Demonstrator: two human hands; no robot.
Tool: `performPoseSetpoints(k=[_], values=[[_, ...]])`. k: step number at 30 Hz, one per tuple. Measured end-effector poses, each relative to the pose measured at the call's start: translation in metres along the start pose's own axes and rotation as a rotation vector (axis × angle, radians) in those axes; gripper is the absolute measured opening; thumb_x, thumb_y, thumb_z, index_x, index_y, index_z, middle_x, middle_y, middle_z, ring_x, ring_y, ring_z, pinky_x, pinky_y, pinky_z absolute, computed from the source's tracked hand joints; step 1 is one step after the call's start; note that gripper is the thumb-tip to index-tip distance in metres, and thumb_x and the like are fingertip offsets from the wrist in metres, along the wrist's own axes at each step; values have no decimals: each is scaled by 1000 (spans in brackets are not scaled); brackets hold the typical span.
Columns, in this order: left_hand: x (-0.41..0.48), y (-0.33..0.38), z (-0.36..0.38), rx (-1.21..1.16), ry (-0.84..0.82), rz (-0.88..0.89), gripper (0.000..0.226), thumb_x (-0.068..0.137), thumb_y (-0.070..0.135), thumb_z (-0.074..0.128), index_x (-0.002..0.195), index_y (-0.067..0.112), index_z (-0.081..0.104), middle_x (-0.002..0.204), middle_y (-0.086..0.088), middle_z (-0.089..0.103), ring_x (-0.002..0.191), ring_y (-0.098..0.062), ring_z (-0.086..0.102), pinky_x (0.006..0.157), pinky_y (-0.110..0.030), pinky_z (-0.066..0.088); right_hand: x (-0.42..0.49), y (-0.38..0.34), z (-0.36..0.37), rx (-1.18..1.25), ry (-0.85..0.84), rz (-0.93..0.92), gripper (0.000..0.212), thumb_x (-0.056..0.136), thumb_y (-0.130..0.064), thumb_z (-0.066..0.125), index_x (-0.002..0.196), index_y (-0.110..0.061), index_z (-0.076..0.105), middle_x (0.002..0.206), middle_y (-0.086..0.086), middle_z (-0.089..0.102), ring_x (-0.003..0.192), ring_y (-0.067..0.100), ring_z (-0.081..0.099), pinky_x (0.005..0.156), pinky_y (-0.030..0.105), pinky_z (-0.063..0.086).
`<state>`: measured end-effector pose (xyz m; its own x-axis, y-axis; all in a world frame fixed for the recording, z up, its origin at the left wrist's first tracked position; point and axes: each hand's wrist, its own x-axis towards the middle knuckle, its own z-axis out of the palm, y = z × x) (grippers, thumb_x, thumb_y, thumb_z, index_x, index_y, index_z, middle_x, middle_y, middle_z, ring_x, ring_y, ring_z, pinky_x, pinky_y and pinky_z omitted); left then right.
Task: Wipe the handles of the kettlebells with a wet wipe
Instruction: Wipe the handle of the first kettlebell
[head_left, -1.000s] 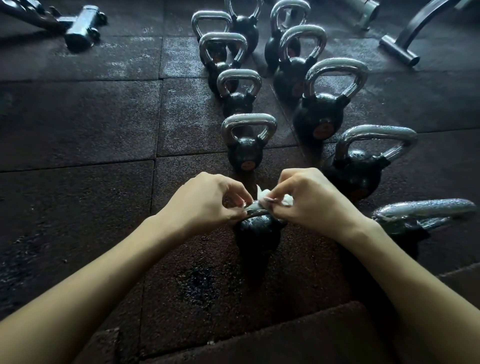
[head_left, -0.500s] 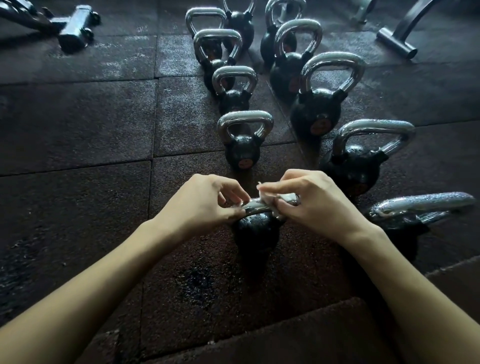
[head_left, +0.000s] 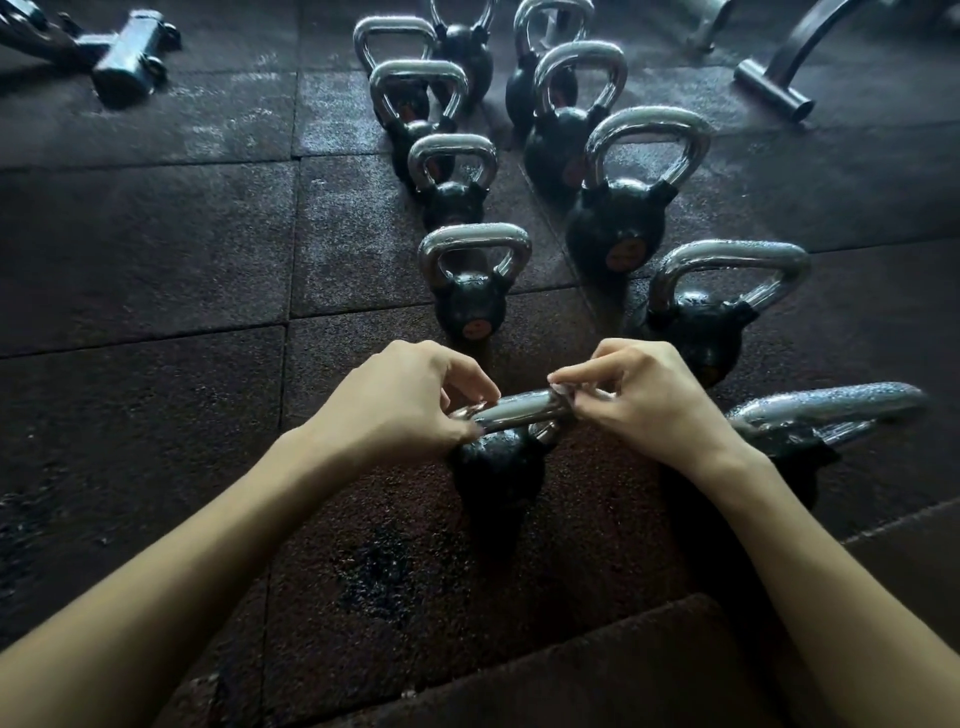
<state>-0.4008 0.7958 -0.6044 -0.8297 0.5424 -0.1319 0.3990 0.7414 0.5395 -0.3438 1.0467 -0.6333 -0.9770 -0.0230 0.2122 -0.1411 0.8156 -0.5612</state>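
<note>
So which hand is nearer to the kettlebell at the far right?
Right. The right hand pinches the handle of the nearest kettlebell, just left of the far-right kettlebell; the left hand grips that handle's other end, farther left.

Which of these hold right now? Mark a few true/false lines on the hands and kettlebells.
1. The left hand and right hand both grip the handle of the nearest kettlebell. True.
2. That kettlebell lies on its side. False: it stands upright.
3. It sits on a table. False: it sits on dark floor tiles.
4. More kettlebells stand beyond it in two rows. True.
</note>
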Motion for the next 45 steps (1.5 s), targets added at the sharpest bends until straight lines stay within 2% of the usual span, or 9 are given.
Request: performPoseSetpoints(k=[6,10,12,15,22,27,37,40,45], values=[[-1,3,8,129,117,26,30,76,63,80,101,49,73,79,29,66,71,12,54,67,-23,42,-9,-3,10,198,-40,-72,15,90,-24,79,104,-25,83,94,-10,73,77,-5,65,66,6,41],[-11,-4,6,239,140,34,33,82,66,72,110,49,68,85,29,64,88,2,45,70,-29,36,-9,-2,15,291,35,-51,15,87,-18,82,102,-19,84,93,-9,75,72,-7,64,63,5,40],[-17,-14,1,204,136,2,29,80,63,75,104,49,69,76,31,56,88,2,47,71,-29,39,-5,-8,21,258,63,-90,13,86,-17,83,99,-19,84,89,-9,75,73,-4,66,66,6,41],[-21,-33,-4,61,120,-12,25,74,56,84,95,46,74,84,29,70,82,13,60,73,-26,48,-5,-7,27,253,105,-60,12,86,-17,83,98,-18,84,85,-7,75,67,-6,63,61,5,39],[-27,-50,-7,-43,131,-1,22,73,47,87,92,44,77,89,27,75,69,20,58,64,-17,42,-10,-4,55,455,186,132,12,88,-24,81,100,-23,84,90,-11,78,63,4,59,57,21,45],[-27,-54,-4,-109,151,51,21,75,34,89,94,34,80,91,20,77,63,25,53,61,2,34,-20,9,76,669,139,364,18,91,-28,80,107,-22,82,103,-8,80,100,16,75,96,52,56],[-15,-49,-3,-128,138,22,20,76,36,89,94,37,79,87,21,77,64,18,57,62,-6,41,-33,4,88,940,192,518,21,89,-19,78,109,-15,80,106,1,80,105,13,75,96,26,57],[-13,-40,5,-120,162,-8,24,77,50,84,99,45,77,83,22,75,74,4,68,71,-26,56,-33,8,79,921,209,547,23,86,-21,80,108,-12,80,103,3,81,101,13,75,99,30,57],[-13,1,19,50,218,-22,27,80,62,76,105,53,72,79,21,69,76,4,61,66,-24,41,-37,3,39,1050,334,540,24,80,-20,78,101,-10,80,101,7,81,97,15,76,88,23,58]])
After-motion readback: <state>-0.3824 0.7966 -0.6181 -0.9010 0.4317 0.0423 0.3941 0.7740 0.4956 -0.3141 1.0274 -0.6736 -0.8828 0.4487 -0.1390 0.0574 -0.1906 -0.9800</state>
